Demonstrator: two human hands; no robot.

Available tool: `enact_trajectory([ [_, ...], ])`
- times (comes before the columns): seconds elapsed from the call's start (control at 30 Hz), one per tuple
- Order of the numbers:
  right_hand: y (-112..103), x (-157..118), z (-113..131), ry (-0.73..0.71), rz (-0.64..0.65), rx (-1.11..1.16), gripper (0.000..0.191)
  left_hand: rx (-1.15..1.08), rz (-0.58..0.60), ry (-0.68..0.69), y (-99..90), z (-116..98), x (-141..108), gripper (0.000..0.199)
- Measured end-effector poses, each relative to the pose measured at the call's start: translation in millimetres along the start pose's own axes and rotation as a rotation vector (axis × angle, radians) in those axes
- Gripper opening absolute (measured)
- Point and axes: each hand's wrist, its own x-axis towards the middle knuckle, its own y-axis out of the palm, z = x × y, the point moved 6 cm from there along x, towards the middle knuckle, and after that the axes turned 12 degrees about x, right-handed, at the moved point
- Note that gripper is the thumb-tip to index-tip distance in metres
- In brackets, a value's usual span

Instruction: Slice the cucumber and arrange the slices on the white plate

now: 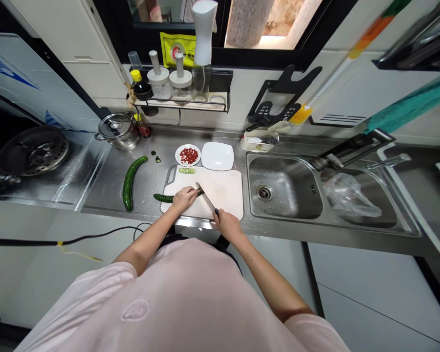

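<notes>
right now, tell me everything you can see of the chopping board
The chopping board is a pale, plastic-looking rectangle with rounded corners, a thin grey edging and a grey loop handle at its far left corner. It lies flat on the steel counter, left of the sink. Thin green slices rest near its far edge. A cucumber under the left hand lies on it, one end overhanging the left edge.

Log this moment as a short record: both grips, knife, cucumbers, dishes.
Left grip: on the cut cucumber
Right grip: holding the kitchen knife, blade at the cut cucumber's right end
Cutting board: cucumber slices near far edge
Left of board: whole cucumber
Beyond board: round plate with chopped red pieces; white rectangular plate
</notes>
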Motion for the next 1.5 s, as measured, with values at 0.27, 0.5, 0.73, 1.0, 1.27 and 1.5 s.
enact_trajectory([
  [0.27, -0.3, 5.5, 3.3, -0.026, -0.023, -0.016, 0.038, 0.002, 0.009, -0.004, -0.9, -1.0, 0.5, 0.029],
  [0.5, -1.0, 18.6, 12.6, -0.025, -0.015, -0.018, 0.038, -0.005, 0.006, 0.002, -0.6, -0.4, 0.8, 0.029],
  [0.73, 0.6, 21.8, 14.5, -0.006, -0.008, -0.002, 0.039, -0.011, 0.005, 0.000, 1.2, 0.6, 0.2, 0.029],
  [1.0, 4.0, 6.2, 1.6, -0.008, -0.002, -0.012, 0.038, -0.015, 0.004, -0.005, 1.1, 0.8, 0.1, 0.029],
  [1.27, 0.6, 15.9, 10.7, -0.025, -0.003, -0.010, 0.036, -0.021, 0.005, -0.004, -1.5, -0.3, 0.5, 0.029],
  [1.5, -2.8, 28.2, 22.2, -0.008, -0.001, -0.001, 0.040, -0.019, 0.005, -0.002, -1.9, -0.3, 0.7, 0.029],
])
